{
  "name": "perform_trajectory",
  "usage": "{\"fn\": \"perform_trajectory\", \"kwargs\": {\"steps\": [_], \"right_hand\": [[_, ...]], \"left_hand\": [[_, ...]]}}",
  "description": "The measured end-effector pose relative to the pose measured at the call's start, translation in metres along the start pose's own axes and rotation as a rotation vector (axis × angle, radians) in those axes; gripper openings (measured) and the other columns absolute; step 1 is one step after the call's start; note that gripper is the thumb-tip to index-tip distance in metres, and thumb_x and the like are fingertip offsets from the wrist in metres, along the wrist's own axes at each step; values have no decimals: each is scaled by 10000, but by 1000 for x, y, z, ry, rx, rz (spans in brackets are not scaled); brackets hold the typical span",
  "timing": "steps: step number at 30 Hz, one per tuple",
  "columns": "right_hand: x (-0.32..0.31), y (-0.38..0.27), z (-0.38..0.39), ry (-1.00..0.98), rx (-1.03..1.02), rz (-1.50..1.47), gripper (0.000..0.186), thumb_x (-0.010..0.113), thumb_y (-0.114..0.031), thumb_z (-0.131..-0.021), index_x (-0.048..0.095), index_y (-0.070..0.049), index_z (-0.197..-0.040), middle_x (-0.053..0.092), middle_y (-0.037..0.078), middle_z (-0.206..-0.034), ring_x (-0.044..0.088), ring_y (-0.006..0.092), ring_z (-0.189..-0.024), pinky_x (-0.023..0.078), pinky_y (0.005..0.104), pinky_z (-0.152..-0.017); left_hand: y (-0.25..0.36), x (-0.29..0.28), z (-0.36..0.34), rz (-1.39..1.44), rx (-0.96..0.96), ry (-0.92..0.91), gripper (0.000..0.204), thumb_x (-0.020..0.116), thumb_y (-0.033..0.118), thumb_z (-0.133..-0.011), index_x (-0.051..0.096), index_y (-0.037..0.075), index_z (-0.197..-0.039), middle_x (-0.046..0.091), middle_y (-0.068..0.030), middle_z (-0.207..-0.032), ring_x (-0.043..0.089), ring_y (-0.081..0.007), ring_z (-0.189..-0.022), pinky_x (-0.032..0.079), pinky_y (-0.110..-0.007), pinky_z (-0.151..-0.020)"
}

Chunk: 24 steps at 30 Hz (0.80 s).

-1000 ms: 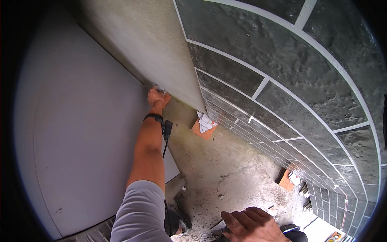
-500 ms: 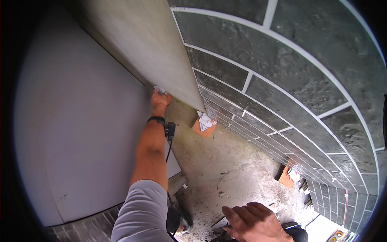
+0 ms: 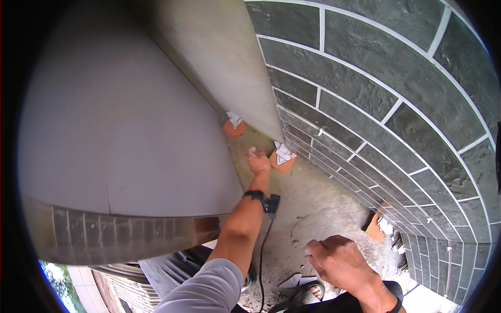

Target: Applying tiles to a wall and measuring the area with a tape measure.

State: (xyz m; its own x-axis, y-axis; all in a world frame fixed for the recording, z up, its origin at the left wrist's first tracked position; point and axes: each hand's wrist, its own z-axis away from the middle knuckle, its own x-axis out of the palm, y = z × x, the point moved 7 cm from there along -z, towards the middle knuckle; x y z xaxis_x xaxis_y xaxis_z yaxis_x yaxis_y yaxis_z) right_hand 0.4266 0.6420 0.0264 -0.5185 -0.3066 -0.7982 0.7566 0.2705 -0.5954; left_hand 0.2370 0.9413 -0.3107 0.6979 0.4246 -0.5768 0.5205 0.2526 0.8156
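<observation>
My left hand (image 3: pixel 257 160) reaches out low over the floor, its fingers curled; whether anything is in them is hidden. Just to its right lies an orange brick (image 3: pixel 282 166) with white, paper-like scraps (image 3: pixel 284 153) on top. Farther off, at the foot of the pale wall, sits another orange brick (image 3: pixel 234 130) with white scraps (image 3: pixel 234 119) on it, apart from my hand. Closer to my body, my right hand (image 3: pixel 342 261) hangs above the floor, fingers bent together; anything inside them cannot be made out. A black strap with a small device (image 3: pixel 266 203) circles my left wrist, trailing a cable.
Dark tiles with white joints cover the right wall (image 3: pixel 365 83). A large smooth grey panel (image 3: pixel 125 120) stands at the left, beside a pale wall (image 3: pixel 224 57). Another orange brick (image 3: pixel 374 228) rests by the tiled wall. White pieces (image 3: pixel 296 280) lie on the rough floor near my foot.
My left hand has left the far brick and come nearer and to the right, uncovering that brick and its scraps. My right hand has risen slightly. The view has shifted.
</observation>
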Motion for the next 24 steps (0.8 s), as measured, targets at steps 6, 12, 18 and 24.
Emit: {"fn": "perform_trajectory", "kwargs": {"steps": [6, 12, 18, 24], "right_hand": [[7, 2, 5, -35, -3, -129, 238, 628, -238, -883, 545, -24, -820, 549, 163, -585, 575, 385, -612, 459, 464, -581], [6, 20, 10, 53, 28, -124, 197, 612, -226, -885, 567, -35, -877, 581, 198, -640, 577, 434, -663, 451, 506, -599], [-7, 36, 16, 155, 39, -136, 167, 633, -171, -856, 560, -32, -911, 621, 206, -687, 615, 420, -692, 482, 498, -618], [-2, 34, 22, 147, 52, -125, 192, 637, -186, -857, 569, -25, -936, 629, 212, -723, 619, 413, -742, 485, 491, -652]], "left_hand": [[-12, -27, 152, -55, 260, -498, 263, 578, 282, -880, 624, 24, -896, 667, -197, -903, 632, -397, -888, 492, -453, -795], [-53, -78, 321, -85, 663, -1309, 256, 540, 251, -884, 636, 14, -898, 670, -216, -939, 648, -364, -913, 500, -500, -814], [-75, -137, 433, -568, 1357, -1340, 322, 597, 215, -765, 576, 119, -1072, 576, -51, -1036, 526, -227, -1075, 415, -383, -917], [-88, -169, 436, -469, 1430, -1176, 309, 576, 206, -780, 575, 135, -1081, 554, -33, -1028, 511, -217, -1052, 395, -373, -871]]}}
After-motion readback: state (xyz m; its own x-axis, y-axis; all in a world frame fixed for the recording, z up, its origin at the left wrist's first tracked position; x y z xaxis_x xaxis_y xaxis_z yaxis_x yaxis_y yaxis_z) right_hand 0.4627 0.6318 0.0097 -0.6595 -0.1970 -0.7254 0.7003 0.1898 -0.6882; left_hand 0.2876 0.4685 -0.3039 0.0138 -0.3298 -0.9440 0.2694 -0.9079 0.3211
